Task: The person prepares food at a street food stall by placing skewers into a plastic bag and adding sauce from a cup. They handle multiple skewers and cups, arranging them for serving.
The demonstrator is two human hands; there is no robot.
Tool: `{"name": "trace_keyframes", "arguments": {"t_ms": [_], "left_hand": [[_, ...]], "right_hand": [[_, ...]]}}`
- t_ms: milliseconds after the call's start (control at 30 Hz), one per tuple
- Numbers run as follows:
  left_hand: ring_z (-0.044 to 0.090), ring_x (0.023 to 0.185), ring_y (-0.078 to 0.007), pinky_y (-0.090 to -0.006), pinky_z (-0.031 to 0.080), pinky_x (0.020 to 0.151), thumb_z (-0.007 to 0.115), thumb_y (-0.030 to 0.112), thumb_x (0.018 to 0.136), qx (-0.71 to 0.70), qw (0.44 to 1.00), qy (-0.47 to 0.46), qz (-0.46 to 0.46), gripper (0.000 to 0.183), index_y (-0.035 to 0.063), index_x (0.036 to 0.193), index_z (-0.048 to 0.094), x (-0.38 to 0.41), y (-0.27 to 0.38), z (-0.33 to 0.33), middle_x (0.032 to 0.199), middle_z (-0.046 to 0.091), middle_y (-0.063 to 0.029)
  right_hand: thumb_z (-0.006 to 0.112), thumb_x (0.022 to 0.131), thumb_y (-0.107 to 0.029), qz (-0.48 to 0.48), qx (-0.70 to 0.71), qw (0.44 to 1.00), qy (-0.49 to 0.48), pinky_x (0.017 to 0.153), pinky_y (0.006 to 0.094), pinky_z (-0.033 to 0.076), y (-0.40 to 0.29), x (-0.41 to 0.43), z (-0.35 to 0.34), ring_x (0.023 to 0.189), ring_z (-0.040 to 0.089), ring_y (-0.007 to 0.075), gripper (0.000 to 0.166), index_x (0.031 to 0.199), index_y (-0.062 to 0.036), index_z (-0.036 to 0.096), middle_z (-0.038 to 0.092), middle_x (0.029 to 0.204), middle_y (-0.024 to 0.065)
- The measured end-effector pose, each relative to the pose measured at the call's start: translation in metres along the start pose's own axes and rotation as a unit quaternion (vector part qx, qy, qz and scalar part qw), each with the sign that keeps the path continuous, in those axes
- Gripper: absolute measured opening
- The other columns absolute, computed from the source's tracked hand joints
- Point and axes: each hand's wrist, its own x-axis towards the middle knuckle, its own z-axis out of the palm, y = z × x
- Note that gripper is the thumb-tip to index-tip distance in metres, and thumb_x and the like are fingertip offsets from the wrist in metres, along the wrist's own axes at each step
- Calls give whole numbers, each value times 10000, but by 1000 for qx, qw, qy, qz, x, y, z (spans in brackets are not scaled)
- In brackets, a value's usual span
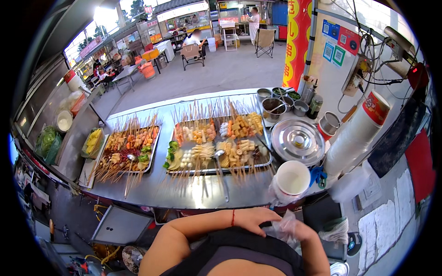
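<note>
In front of my body, my right hand (297, 229) grips a thin clear plastic (284, 224); whether it is a bag or a glove I cannot tell. My left hand (253, 219), with a red cord at the wrist, reaches across with thumb and fingers apart, its fingertips close to that plastic. Just beyond both hands stands a white paper tub (292, 179), wrapped in clear film. The steel counter ahead carries a large tray of skewers (214, 172) in a clear broth and a smaller tray of sauced skewers (152, 165). A ladle (222, 176) rests across the large tray's near rim.
At right are a lidded steel pot (297, 142), seasoning pots (274, 108), a tall stack of paper tubs (355, 134) and blue gloves (317, 175). Cables (374, 51) hang on the wall. A cabinet door (121, 226) is below the counter. People sit and stand beyond.
</note>
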Motion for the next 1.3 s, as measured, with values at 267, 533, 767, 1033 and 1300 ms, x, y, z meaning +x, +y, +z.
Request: {"name": "trace_keyframes", "arguments": {"t_ms": [267, 533, 767, 1033, 1300], "left_hand": [[521, 944, -200, -289, 385, 878, 586, 132, 844, -128, 976, 108, -137, 170, 33, 981, 576, -153, 17, -38, 1022, 576, -128], [526, 660, -101, -253, 466, 632, 524, 167, 885, -410, 758, 454, -227, 91, 77, 895, 528, -192, 41, -81, 748, 548, -4], [462, 1143, -326, -433, 340, 1012, 424, 376, 899, -737, 458, 482, 118, 566, -100, 1204, 434, -195, 22, -10, 1195, 487, -248], [581, 980, -221, -321, 426, 888, 512, 185, 890, -413, 700, 497, -304, 283, -47, 1040, 575, -148, 65, 21, 1029, 615, -159], [603, 741, -122, -236, 468, 720, 559, 129, 877, -347, 670, 581, -305, 152, -5, 815, 593, -144, 59, 30, 824, 640, -73]], "right_hand": [[598, 799, -171, 67, 95, 992, -41, 553, 238, 439, -53, 69, 93, 634, 561, 113, 148, 842, -30, 616, 597, 736, 41], [549, 834, -236, -74, 84, 993, 36, 453, 231, 390, -85, 121, 120, 563, 547, 113, 251, 907, -9, 628, 627, 738, 77], [583, 814, -215, 1, 227, 972, 66, 574, 341, 554, -62, 104, 93, 633, 565, 143, 226, 942, -30, 570, 580, 802, 55], [456, 923, -263, 20, 118, 993, 17, 556, 243, 458, -8, 92, 53, 571, 547, 127, 304, 838, -5, 593, 592, 698, 54], [465, 911, -225, 63, 157, 985, 34, 625, 256, 466, -5, 100, 51, 686, 559, 134, 249, 852, -12, 580, 601, 808, 67]]}}
